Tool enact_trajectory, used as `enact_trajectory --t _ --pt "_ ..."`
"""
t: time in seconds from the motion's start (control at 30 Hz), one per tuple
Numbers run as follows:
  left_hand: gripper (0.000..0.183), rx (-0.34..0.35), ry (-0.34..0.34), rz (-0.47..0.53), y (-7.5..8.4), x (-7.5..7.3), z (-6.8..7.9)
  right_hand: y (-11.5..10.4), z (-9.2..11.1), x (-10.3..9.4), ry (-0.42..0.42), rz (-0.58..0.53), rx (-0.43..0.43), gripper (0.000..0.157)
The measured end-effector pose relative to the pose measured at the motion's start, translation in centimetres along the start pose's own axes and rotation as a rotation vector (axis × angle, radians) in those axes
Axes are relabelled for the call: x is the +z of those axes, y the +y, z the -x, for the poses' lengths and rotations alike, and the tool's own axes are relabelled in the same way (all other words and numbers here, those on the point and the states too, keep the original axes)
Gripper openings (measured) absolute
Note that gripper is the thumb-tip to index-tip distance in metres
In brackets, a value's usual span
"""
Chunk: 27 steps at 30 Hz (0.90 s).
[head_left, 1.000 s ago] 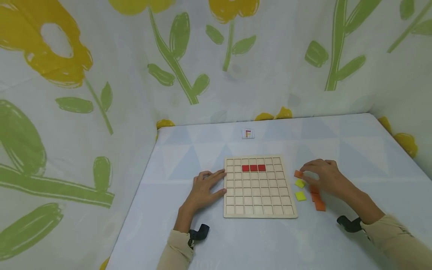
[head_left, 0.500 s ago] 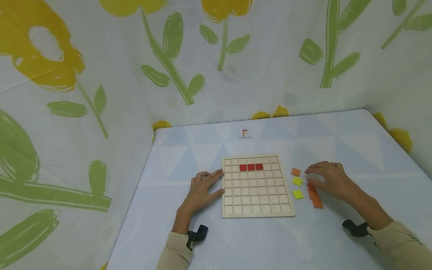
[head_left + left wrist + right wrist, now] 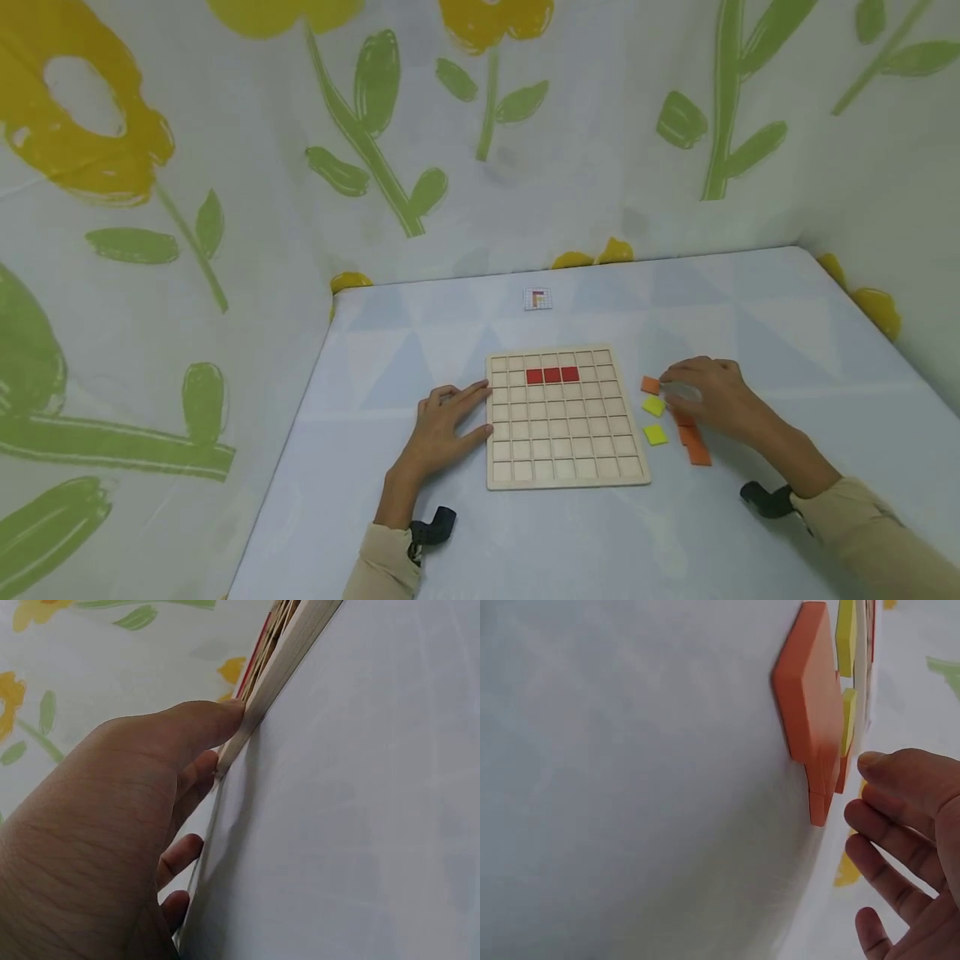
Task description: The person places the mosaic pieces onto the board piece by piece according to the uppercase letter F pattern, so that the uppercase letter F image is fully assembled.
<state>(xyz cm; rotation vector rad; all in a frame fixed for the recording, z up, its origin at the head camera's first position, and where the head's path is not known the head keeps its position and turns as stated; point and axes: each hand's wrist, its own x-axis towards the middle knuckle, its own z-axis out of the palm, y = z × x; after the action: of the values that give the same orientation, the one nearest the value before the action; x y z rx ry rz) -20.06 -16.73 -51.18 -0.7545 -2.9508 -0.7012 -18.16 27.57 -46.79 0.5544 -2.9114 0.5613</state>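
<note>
A wooden grid board (image 3: 568,475) lies on the table with three red tiles (image 3: 552,376) in one row near its far side. My left hand (image 3: 442,429) touches the board's left edge with its thumb and fingertips; the left wrist view shows the thumb (image 3: 202,727) against the wooden side. My right hand (image 3: 720,396) is above the loose tiles right of the board, its fingers loosely bent and holding nothing. Its fingertips are close to a single orange tile (image 3: 650,385). Two yellow tiles (image 3: 655,435) lie nearby, and a row of orange tiles (image 3: 810,697) is partly under the hand.
A small card (image 3: 537,298) with a printed grid pattern lies beyond the board. Flower-printed cloth (image 3: 480,167) hangs behind and left of the table (image 3: 570,550). Each wrist wears a black camera mount (image 3: 435,527).
The right hand drew back from the far orange tile to the right, then came back left close to it. The left hand stays at the board's edge. The whole view shifted slightly.
</note>
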Motion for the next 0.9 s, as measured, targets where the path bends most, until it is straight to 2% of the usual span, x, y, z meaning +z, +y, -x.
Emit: enact_trajectory --t 0.33,0.6,0.77,0.9 --pt "0.063 -0.010 0.001 0.008 0.2 -0.2 0.1 -0.5 -1.6 0.3 0.027 0.031 -0.071 0.016" --pt "0.063 0.003 0.009 0.015 0.3 0.2 0.1 -0.4 -1.3 0.7 0.031 0.066 -0.083 0.014" --pt "0.063 0.003 0.012 0.008 0.2 0.3 0.1 0.0 -1.4 0.8 0.048 0.078 -0.122 0.016" --pt "0.064 -0.003 0.009 0.003 0.1 0.3 -0.1 0.2 -1.6 0.8 0.028 0.061 -0.108 0.016"
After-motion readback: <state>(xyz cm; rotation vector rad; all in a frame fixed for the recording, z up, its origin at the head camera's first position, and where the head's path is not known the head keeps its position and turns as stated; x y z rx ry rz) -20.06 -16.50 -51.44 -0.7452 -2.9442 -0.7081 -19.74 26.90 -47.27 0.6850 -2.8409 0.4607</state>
